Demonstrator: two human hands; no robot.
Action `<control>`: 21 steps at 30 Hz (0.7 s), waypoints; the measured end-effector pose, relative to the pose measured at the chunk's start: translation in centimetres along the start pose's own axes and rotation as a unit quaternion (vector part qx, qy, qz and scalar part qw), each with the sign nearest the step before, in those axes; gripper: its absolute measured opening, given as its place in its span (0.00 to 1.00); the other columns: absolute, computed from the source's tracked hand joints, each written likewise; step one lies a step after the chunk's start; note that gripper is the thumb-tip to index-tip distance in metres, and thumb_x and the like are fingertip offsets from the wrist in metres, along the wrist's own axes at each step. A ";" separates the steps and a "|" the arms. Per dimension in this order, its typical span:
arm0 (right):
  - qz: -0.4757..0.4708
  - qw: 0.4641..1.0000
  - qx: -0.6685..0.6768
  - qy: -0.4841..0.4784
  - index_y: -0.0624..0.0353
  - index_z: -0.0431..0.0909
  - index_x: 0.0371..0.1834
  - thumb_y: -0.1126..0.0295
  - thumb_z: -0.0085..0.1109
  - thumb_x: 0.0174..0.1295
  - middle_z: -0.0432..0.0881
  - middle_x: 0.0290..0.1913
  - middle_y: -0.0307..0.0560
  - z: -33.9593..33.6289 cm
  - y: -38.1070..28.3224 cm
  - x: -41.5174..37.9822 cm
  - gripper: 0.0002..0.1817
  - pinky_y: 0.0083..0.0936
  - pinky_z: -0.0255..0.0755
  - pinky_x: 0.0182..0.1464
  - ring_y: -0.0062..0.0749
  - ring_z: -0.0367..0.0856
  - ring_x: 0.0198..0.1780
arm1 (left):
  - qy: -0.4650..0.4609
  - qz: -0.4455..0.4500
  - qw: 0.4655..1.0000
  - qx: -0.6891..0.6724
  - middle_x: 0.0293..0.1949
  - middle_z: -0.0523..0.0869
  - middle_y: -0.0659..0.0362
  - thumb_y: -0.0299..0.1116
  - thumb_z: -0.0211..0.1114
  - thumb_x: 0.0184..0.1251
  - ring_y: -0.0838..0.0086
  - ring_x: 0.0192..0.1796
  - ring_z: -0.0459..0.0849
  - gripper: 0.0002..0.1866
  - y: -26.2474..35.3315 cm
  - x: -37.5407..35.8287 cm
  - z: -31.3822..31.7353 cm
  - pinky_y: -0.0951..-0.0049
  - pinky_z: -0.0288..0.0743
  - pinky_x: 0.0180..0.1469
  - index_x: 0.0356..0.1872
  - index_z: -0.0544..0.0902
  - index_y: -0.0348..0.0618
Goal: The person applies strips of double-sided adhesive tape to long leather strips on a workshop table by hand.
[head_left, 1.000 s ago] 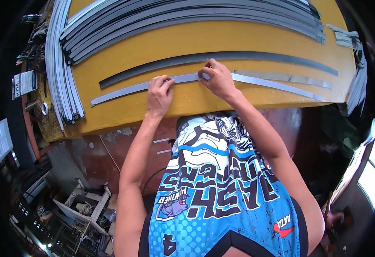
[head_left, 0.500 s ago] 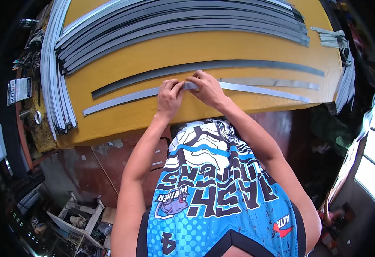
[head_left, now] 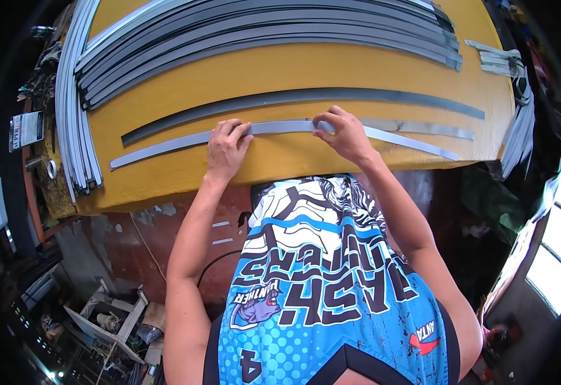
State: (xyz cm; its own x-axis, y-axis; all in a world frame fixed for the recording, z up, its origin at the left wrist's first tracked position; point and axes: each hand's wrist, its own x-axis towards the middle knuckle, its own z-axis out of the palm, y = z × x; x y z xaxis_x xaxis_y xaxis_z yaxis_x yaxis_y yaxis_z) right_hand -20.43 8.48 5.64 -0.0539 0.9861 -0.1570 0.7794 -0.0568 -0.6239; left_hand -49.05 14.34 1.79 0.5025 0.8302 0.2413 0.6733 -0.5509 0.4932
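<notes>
A long, narrow light-grey strip (head_left: pixel 281 127) lies across the near part of the yellow table, its ends reaching past both hands. My left hand (head_left: pixel 228 146) pinches the strip left of its middle, thumb and fingertips at its edges. To the right, my right hand (head_left: pixel 346 133) is closed on the same strip with thumb and forefinger. Partly hidden behind that hand is a duller grey strip (head_left: pixel 421 126), which emerges just above the light one. A wider dark-grey strip (head_left: pixel 293 97) rests a little farther back, touched by neither hand.
A thick stack of grey strips (head_left: pixel 255 51) covers the far side of the yellow table (head_left: pixel 197 192). More long strips (head_left: pixel 75 109) run along the left edge. A tied bundle (head_left: pixel 518 115) hangs over the right edge. A wooden frame (head_left: pixel 110 321) stands on the floor at lower left.
My hands were close together near the strip's middle; now they are well apart, the left farther left and the right farther right. A stretch of strip shows between them. The view has shifted slightly.
</notes>
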 end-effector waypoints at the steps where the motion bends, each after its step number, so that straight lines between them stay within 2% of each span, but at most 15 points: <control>1: -0.013 1.000 0.005 0.010 0.53 0.84 0.42 0.64 0.71 0.55 0.79 0.40 0.47 0.0 0.2 -0.1 0.13 0.38 0.74 0.48 0.46 0.80 0.44 | -0.007 -0.005 1.000 0.005 0.43 0.83 0.55 0.31 0.71 0.56 0.59 0.48 0.80 0.13 0.0 0.1 0.0 0.61 0.74 0.52 0.43 0.87 0.41; 4: -0.031 0.999 0.008 0.023 0.52 0.84 0.40 0.62 0.70 0.55 0.80 0.39 0.47 0.0 0.2 -0.1 0.12 0.39 0.75 0.48 0.46 0.80 0.43 | -0.008 -0.007 1.000 0.013 0.42 0.84 0.55 0.32 0.72 0.56 0.59 0.48 0.80 0.13 0.3 0.1 0.0 0.61 0.74 0.52 0.42 0.87 0.41; 14: -0.050 0.998 0.007 0.041 0.53 0.84 0.42 0.65 0.71 0.54 0.79 0.40 0.48 0.9 0.9 -0.1 0.12 0.38 0.75 0.46 0.47 0.80 0.43 | -0.013 -0.009 0.999 0.030 0.42 0.84 0.55 0.32 0.71 0.58 0.59 0.48 0.81 0.11 0.9 0.3 -0.5 0.61 0.75 0.51 0.41 0.87 0.40; 17: -0.041 0.998 0.007 0.041 0.52 0.85 0.38 0.65 0.70 0.54 0.80 0.39 0.47 0.9 0.9 -0.1 0.09 0.37 0.73 0.48 0.45 0.80 0.43 | -0.016 -0.002 0.999 0.028 0.42 0.84 0.55 0.32 0.70 0.59 0.59 0.48 0.81 0.11 0.6 0.3 -0.2 0.61 0.75 0.51 0.42 0.87 0.41; 21: -0.035 0.999 0.006 0.028 0.53 0.85 0.41 0.65 0.70 0.55 0.80 0.41 0.49 0.9 0.9 -0.2 0.12 0.38 0.74 0.47 0.47 0.80 0.43 | -0.008 0.008 0.999 0.045 0.43 0.83 0.57 0.32 0.71 0.57 0.62 0.47 0.80 0.12 0.8 0.2 -0.2 0.62 0.73 0.50 0.43 0.87 0.45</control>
State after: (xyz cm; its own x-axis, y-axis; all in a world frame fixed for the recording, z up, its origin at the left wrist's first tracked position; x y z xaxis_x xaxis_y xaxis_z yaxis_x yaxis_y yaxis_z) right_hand -20.27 8.11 4.43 -0.0726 0.9950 -0.0692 0.7676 0.0114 -0.6408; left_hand -48.48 14.09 2.38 0.5214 0.8202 0.2356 0.7109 -0.5702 0.4118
